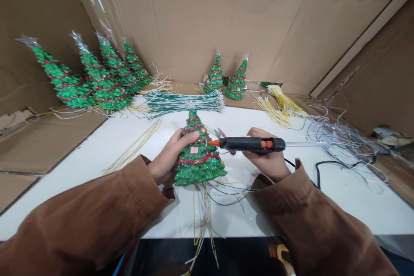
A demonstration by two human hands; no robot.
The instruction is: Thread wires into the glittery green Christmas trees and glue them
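My left hand (176, 151) grips a small green Christmas tree figurine (199, 168) by its left side, thumb on the front. The figurine carries red garlands, small baubles and a pale pink square, and thin yellow, white and dark wires hang from its base. In my right hand (267, 159) is a black hot glue gun (249, 143), held level with its orange nozzle pointing left. The nozzle tip is at the tree's right side; whether it touches cannot be made out. A clear glue stick (305, 144) sticks out of the gun's back. Scissors (220, 133) lie partly hidden behind the gun.
Several finished-looking trees (108, 82) stand at the left, and two more trees (237, 79) at the back. Bundles of green wires (186, 102) and yellow wires (284, 101) lie on the white table (97, 146). Tangled clear wires (343, 138) spread at right. Cardboard walls (226, 17) enclose the table.
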